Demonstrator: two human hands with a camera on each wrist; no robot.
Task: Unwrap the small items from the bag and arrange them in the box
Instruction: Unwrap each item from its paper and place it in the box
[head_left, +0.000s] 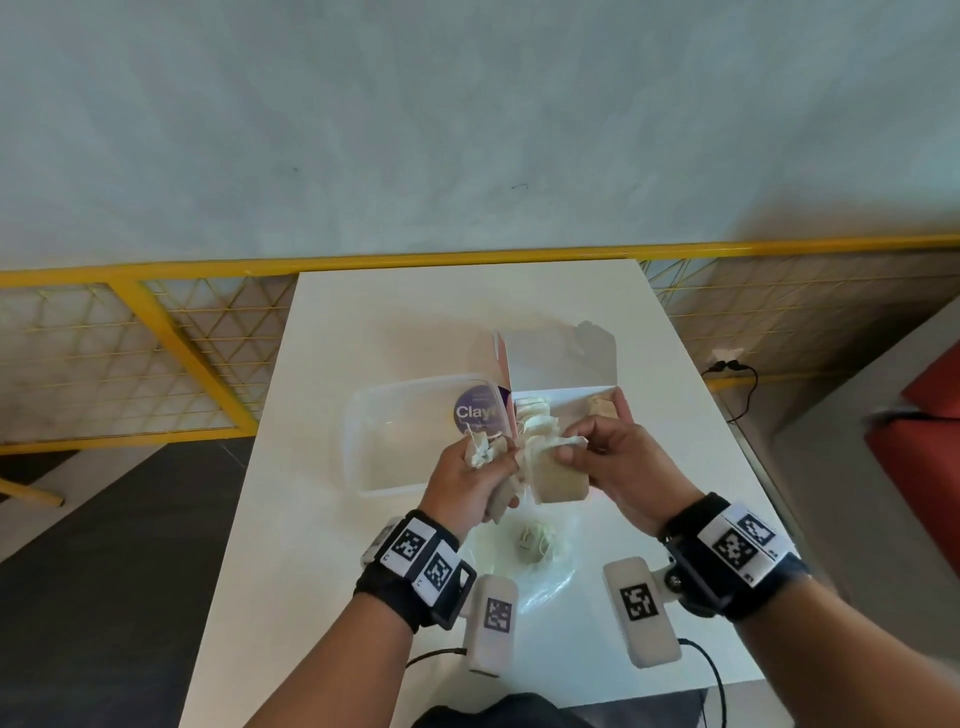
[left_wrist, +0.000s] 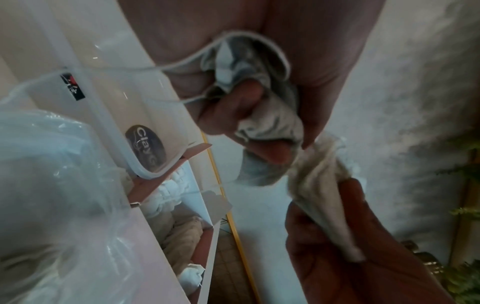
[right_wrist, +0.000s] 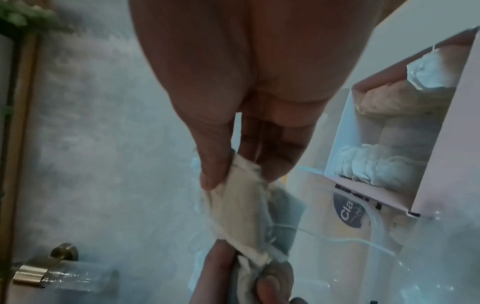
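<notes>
Both hands separating small cloth pouches above the table's middle.

The left hand (head_left: 470, 475) grips a crumpled bundle of off-white pouches and strings; right hand (head_left: 613, 462) fingers (right_wrist: 215, 162) pinch the top edge of a flat beige drawstring pouch (head_left: 556, 480), apparently pulling it free. Its long axis runs roughly vertical, pinched end up. The open pink-sided cardboard box (head_left: 566, 364), partly filled, stands just beyond; the clear plastic bag (head_left: 540, 571) lies nearer.

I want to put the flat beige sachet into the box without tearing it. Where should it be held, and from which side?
Judging by its flat, soft shape, pinch the beige sachet at its upper edge, from the right, as the right hand does. The left hand grips crumpled wrapping on the other side. Then it may hang straight and slide into the box.
</notes>
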